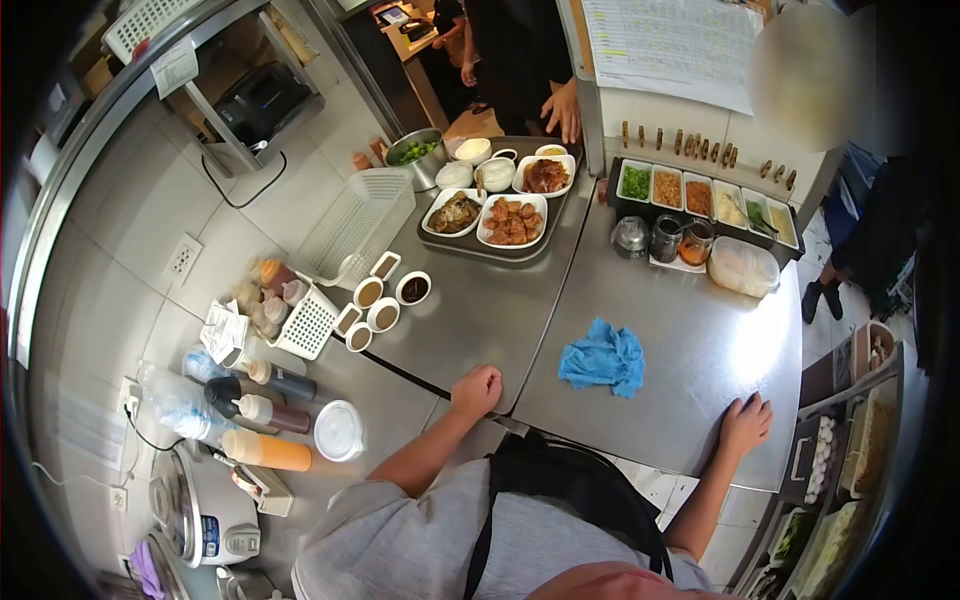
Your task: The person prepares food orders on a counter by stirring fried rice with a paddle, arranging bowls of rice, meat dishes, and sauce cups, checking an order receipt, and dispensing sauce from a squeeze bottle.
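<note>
My left hand (476,390) rests as a fist on the steel counter near its front edge, by the seam between two worktops; nothing shows in it. My right hand (747,424) lies on the right worktop near its edge, fingers stretched out and holding nothing. Between the hands, a little farther off, is a crumpled blue cloth (602,358). Small cups of brown sauce (383,316) stand beyond my left hand. Farther back, a brown tray (520,252) carries white dishes of glazed meat (513,222), bowls of rice (494,174) and other food.
Squeeze bottles (266,450), a lidded white tub (339,430) and a rice cooker (215,500) crowd the left side. A topping rack (705,215), jars (666,240) and a plastic container (743,267) stand back right. Another person's hand (563,110) touches the opening's frame behind the tray.
</note>
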`<move>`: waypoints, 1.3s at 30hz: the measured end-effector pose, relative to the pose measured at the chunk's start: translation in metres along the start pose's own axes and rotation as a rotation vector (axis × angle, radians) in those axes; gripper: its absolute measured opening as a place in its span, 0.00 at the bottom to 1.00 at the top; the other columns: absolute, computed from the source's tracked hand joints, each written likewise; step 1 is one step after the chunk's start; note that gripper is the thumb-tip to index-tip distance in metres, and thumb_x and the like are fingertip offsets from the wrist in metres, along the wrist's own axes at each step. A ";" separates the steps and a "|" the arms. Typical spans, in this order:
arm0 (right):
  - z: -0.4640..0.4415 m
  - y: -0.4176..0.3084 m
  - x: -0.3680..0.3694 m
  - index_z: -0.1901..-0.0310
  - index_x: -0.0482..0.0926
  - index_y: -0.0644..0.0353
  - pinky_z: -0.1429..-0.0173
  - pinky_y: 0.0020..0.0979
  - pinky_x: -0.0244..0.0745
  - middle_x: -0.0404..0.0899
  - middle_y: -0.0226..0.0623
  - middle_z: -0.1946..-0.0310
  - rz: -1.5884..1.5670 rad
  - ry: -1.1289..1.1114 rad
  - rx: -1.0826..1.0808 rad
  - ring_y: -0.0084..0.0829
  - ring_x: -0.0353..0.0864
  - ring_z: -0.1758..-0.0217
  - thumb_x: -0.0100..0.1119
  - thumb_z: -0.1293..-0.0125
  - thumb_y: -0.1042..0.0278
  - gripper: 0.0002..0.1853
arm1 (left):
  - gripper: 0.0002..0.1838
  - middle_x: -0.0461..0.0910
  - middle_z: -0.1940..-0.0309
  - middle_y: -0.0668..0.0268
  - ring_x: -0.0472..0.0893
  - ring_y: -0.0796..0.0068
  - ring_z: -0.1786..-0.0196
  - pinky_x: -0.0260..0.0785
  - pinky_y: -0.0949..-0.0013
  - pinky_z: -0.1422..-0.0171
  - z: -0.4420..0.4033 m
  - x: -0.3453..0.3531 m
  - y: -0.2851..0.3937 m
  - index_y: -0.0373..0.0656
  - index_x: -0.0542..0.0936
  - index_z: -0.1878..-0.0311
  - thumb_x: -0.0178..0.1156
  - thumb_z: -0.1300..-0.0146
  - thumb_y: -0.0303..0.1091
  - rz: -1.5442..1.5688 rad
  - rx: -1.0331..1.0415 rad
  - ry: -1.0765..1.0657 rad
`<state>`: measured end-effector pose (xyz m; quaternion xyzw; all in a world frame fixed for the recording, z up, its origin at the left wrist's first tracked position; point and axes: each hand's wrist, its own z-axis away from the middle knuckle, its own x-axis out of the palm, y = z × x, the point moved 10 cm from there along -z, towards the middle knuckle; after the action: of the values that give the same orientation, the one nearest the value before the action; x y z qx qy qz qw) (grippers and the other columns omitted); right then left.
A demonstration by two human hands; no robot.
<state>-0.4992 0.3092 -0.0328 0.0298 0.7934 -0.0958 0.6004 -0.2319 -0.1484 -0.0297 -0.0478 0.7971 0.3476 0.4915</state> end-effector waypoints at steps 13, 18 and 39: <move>0.002 -0.004 -0.001 0.48 0.67 0.52 0.42 0.47 0.50 0.61 0.43 0.44 -0.007 -0.012 -0.039 0.47 0.55 0.40 0.49 0.47 0.56 0.23 | 0.03 0.75 0.74 0.65 0.75 0.63 0.71 0.68 0.64 0.69 -0.001 0.003 -0.005 0.49 0.72 0.73 0.51 0.52 0.33 -0.032 -0.081 -0.020; 0.002 -0.004 -0.002 0.48 0.68 0.52 0.42 0.48 0.50 0.61 0.43 0.44 -0.006 -0.014 -0.047 0.47 0.55 0.40 0.49 0.47 0.56 0.23 | 0.03 0.75 0.74 0.65 0.75 0.62 0.71 0.67 0.63 0.69 0.000 0.004 -0.008 0.49 0.72 0.74 0.50 0.52 0.34 -0.040 -0.104 -0.028; 0.002 -0.004 -0.004 0.51 0.69 0.51 0.44 0.48 0.52 0.62 0.42 0.45 -0.039 0.009 -0.058 0.46 0.57 0.41 0.50 0.49 0.56 0.22 | 0.14 0.69 0.61 0.57 0.68 0.56 0.55 0.61 0.58 0.54 0.051 -0.010 0.024 0.44 0.74 0.64 0.58 0.58 0.34 0.004 0.083 0.035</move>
<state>-0.4970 0.3053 -0.0292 -0.0029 0.7990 -0.0843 0.5953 -0.1985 -0.1025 -0.0237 -0.0319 0.8194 0.3141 0.4785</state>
